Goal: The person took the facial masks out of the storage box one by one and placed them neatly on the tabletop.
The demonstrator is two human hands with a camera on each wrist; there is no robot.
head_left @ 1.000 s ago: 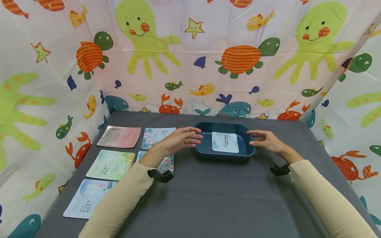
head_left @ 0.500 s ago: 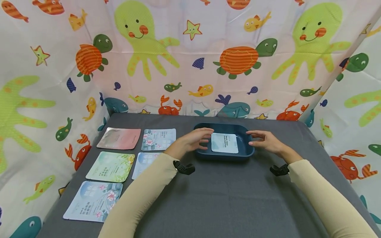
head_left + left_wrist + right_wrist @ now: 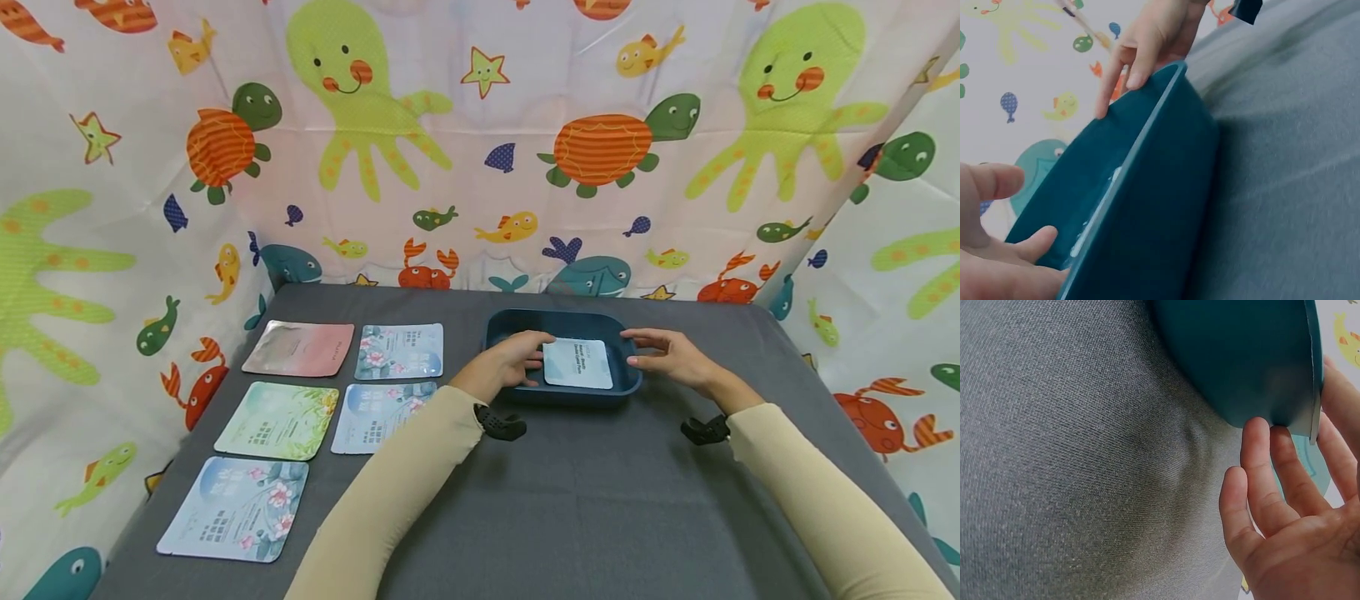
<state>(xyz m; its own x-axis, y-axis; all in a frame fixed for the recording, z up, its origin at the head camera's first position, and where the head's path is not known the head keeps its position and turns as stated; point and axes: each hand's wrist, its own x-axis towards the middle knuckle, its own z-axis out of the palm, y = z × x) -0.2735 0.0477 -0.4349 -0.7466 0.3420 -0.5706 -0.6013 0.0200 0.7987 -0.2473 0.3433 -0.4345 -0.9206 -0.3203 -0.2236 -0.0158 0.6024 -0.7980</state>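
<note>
A dark blue tray [image 3: 570, 398] holds a pale blue-white face mask packet [image 3: 577, 363] with dark printing. My left hand [image 3: 512, 363] reaches over the tray's left end, fingertips at the packet's left edge. In the left wrist view, the thumb and fingers of the left hand [image 3: 997, 231] are spread apart inside the near wall. At the opposite end, my right hand [image 3: 671, 358] holds the tray's right rim. The right wrist view shows several fingers of the right hand [image 3: 1291, 506] against the outer end wall, with another digit behind the rim.
Left on the grey table [image 3: 570, 508] lie a pink packet [image 3: 300, 348], a green one [image 3: 277, 420], a large blue floral one [image 3: 236, 508], and two smaller blue floral ones, the upper packet [image 3: 399, 352] and the lower packet [image 3: 381, 417]. A printed curtain [image 3: 450, 167] encloses the table.
My left hand has moved right from outside the tray into its left end. The packet in the tray has shifted slightly right. My right hand has stayed at the right rim.
</note>
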